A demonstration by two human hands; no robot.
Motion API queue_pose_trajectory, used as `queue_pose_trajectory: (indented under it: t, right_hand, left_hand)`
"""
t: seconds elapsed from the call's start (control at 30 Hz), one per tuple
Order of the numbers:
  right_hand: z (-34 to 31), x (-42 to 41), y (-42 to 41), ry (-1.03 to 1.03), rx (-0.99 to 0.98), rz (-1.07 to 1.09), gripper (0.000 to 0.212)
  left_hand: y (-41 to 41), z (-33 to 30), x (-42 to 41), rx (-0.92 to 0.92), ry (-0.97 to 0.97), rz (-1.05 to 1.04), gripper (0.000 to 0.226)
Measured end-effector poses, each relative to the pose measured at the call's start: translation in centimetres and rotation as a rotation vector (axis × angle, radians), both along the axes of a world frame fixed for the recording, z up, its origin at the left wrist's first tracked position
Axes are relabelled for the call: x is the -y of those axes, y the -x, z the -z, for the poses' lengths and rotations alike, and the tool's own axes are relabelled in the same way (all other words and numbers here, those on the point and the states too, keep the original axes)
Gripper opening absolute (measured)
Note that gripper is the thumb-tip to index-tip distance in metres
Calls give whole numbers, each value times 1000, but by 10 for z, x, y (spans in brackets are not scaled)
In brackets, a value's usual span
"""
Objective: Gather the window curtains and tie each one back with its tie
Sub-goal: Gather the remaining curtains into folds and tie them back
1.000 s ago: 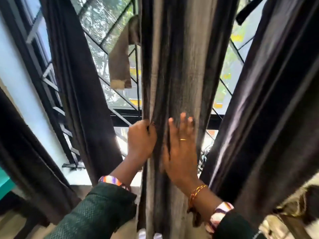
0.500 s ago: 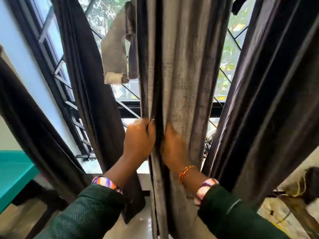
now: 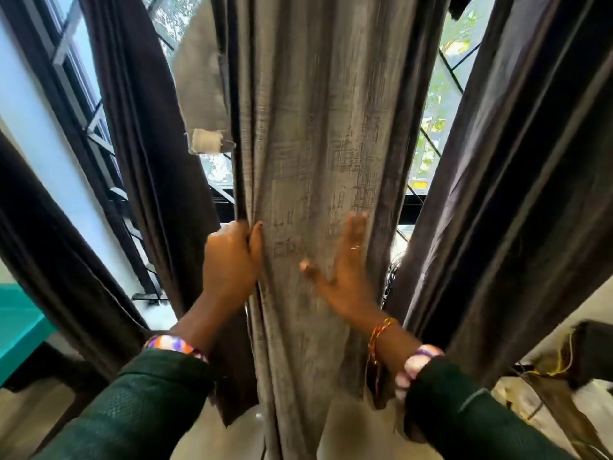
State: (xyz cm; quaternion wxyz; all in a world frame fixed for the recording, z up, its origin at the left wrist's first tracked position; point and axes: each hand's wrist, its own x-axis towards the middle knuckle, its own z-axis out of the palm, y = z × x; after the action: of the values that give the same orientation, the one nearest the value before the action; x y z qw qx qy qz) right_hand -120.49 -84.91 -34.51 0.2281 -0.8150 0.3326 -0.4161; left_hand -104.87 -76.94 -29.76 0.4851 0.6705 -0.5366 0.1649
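curtain: grey curtain (image 3: 308, 161) hangs centre frame, bunched into vertical folds, in front of the window (image 3: 441, 104)
tie: grey fabric tie (image 3: 199, 94) hangs just left of the curtain's upper part, pale patch at its lower end, loose, not around the curtain
left hand: left hand (image 3: 229, 263) grips the curtain's left edge, fingers curled round the fold, thumb on the front face
right hand: right hand (image 3: 345, 270) lies flat on the curtain's front right, fingers straight and spread, grasping nothing; motion-blurred
other curtains: dark curtain (image 3: 149, 144) just left, another dark curtain (image 3: 517, 180) right, gaps of window between them
room: window grille (image 3: 99, 127) with diagonal bars, pale wall (image 3: 36, 127) far left, teal surface (image 3: 20, 330) at lower left edge, clutter (image 3: 564, 376) lower right, blurred
open room: light floor (image 3: 205, 436) shows below the curtain between the sleeves
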Motion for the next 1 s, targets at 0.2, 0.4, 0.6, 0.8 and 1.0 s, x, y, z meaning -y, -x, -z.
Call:
queue_pose_trajectory:
  t: [0.2,0.4,0.6,0.8,1.0]
  right_hand:
    - [-41,73,2,-349,213,273,55]
    - [-40,47,-24,-120,7,382,23]
    - [-20,-13,-46,-112,-47,206,62]
    - [-22,-43,-62,-190,-230,99,50]
    - [-19,-53,-52,-306,-225,48,27]
  left_hand:
    - [-34,1,-7,43,-5,-101,34]
    - [-46,2,4,65,-30,-144,34]
    - [-21,8,24,58,-6,-49,31]
    - [10,10,29,-26,38,116,45]
    - [17,10,15,-29,46,222,42]
